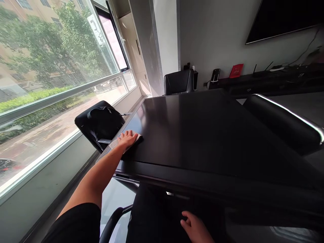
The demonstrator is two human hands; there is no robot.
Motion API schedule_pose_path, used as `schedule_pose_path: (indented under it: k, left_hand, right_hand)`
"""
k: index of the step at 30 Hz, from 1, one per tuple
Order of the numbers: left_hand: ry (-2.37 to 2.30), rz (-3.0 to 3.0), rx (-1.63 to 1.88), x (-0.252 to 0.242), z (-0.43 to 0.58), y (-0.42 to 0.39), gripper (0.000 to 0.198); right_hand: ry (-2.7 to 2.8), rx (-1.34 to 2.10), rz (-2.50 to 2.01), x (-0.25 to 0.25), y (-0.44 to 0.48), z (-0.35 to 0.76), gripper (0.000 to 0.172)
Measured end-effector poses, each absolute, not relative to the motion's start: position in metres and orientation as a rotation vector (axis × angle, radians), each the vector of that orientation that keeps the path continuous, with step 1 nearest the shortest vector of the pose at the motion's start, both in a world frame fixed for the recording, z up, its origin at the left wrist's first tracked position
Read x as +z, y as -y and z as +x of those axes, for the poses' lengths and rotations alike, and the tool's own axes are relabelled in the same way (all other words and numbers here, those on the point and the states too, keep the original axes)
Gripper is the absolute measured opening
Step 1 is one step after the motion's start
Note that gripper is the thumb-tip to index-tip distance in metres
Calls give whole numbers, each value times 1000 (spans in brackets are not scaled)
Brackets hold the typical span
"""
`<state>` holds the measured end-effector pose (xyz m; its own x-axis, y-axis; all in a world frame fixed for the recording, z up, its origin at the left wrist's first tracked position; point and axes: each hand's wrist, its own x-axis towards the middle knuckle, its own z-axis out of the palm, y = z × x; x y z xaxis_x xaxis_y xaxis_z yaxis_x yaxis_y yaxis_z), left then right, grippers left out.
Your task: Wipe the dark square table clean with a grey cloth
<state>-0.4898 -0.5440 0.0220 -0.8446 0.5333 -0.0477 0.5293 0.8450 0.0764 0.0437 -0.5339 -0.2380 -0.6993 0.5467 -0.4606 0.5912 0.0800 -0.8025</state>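
We saw a cream cloth (113, 144) with a faint speckled pattern, lying on a near-black table (192, 135) whose glossy top showed streaks of grey. Black also marked the office chair (179, 82) at the far end and the sleeve (76, 224), while a red packet (236, 70) stood out on the dark sideboard (268, 79) before the grey wall (212, 33). Through the window, green trees (55, 44) and a brighter green hedge (32, 98) stood against a tan building (10, 57).

An office meeting room: dark conference table (192, 128), black office chairs (178, 82), wall-mounted TV (286, 20) (a cable (305, 49) trailing beside it).
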Motion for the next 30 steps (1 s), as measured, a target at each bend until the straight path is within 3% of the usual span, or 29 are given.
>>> schedule_pose_path:
  k: [5,11,16,24,30]
  left_hand:
    - [-2676,1670,27,40,-525,576,77]
    - [-2254,2203,-147,33,-557,608,86]
    - [-2234,2151,-86,12,-559,601,82]
    - [-2731,1487,22,9,-542,575,82]
    - [-2650,1712,-40,19,-559,583,79]
  right_hand:
    - [-2285,-1703,1243,-227,534,44,59]
    - [-2229,-1629,1261,-217,534,42,52]
    - [-2198,-1631,1223,-207,535,44,54]
    - [-2204,-1647,1208,-204,535,45,60]
    - [-2193,-1698,1233,-209,535,46,67]
